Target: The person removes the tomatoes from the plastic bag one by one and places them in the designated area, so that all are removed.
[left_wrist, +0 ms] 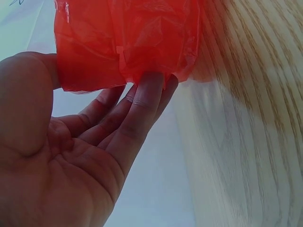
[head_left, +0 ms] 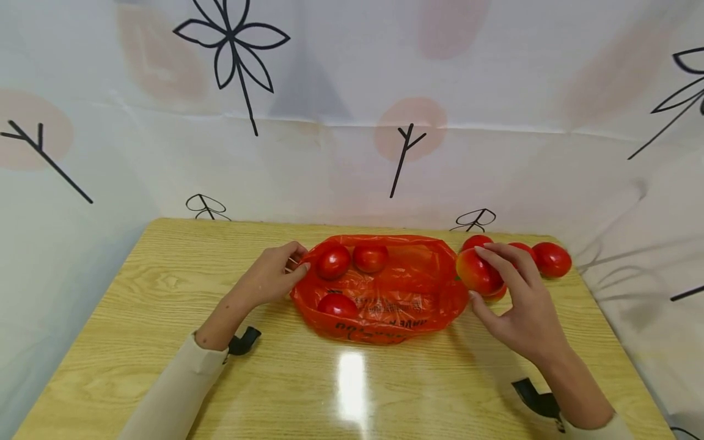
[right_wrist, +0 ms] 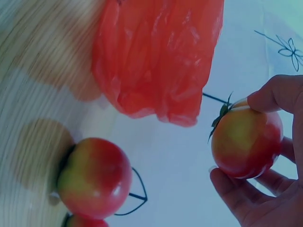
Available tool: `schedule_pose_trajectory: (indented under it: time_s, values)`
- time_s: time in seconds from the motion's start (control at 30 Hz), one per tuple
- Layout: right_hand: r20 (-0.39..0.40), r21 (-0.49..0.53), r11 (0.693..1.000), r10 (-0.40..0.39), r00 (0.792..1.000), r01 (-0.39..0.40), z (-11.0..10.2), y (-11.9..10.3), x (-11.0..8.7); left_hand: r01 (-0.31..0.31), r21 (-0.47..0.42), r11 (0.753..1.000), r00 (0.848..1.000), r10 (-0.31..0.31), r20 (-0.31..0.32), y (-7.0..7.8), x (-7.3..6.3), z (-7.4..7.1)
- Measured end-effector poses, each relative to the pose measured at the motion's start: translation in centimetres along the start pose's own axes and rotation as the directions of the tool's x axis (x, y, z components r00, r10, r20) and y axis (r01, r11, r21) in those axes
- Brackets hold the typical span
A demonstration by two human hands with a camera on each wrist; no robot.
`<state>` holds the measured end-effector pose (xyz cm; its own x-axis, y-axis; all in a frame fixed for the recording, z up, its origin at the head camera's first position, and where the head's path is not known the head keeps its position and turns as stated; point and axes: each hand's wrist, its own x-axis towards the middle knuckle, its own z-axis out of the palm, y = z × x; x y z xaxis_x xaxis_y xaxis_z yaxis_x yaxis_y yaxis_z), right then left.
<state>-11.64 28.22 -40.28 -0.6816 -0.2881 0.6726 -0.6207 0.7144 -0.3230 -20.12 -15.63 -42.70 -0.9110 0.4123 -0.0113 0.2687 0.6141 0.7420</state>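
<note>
A red plastic bag [head_left: 385,333] lies on the table with its mouth spread wide, and three red tomatoes [head_left: 333,261] are inside it. At the bag's left side, my left hand [head_left: 272,275] holds the rim; the left wrist view shows the thumb and fingers [left_wrist: 142,104] at the thin red plastic. My right hand [head_left: 522,305] grips a red and yellow tomato [right_wrist: 246,142] with a green leafy top, just off the bag's right edge. Thumb and fingertips are round this tomato, and its leafy end points toward the bag.
More tomatoes sit on the table at the back right, one [head_left: 552,260] outermost and another [right_wrist: 94,177] below the bag in the right wrist view. The wooden table [head_left: 165,275] ends at a patterned cloth backdrop [head_left: 330,171]. Dark straps [head_left: 536,400] hang at both wrists.
</note>
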Motion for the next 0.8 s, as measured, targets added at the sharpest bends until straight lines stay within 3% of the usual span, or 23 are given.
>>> schedule_pose_trajectory:
  time_s: [0.8]
  values:
    - [-0.006, -0.034, 0.998, 0.061, 0.998, -0.061, -1.4, 1.7, -1.8, -0.014, 0.003, 1.000, 1.000, 0.014, 0.004, -0.2, 0.1, 0.0]
